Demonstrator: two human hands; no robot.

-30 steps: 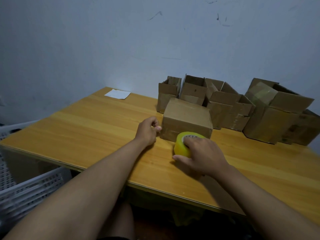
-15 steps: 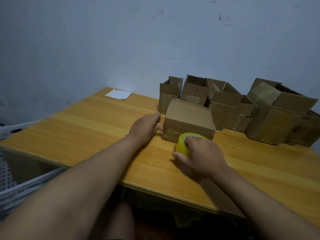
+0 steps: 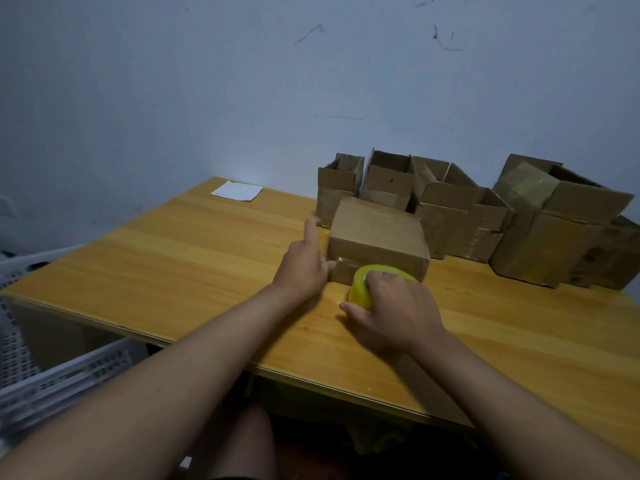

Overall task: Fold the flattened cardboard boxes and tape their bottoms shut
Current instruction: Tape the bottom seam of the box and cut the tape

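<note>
Frame ctr: right hand (image 3: 394,311) grips tape roll (image 3: 360,289) against box (image 3: 377,244) front. Left hand (image 3: 306,265) w/ straight fingers, released, touching box's left side. Bench (image 3: 173,258) beneath.

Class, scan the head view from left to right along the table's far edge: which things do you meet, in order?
White paper → row of small open boxes → large taped box.
</note>
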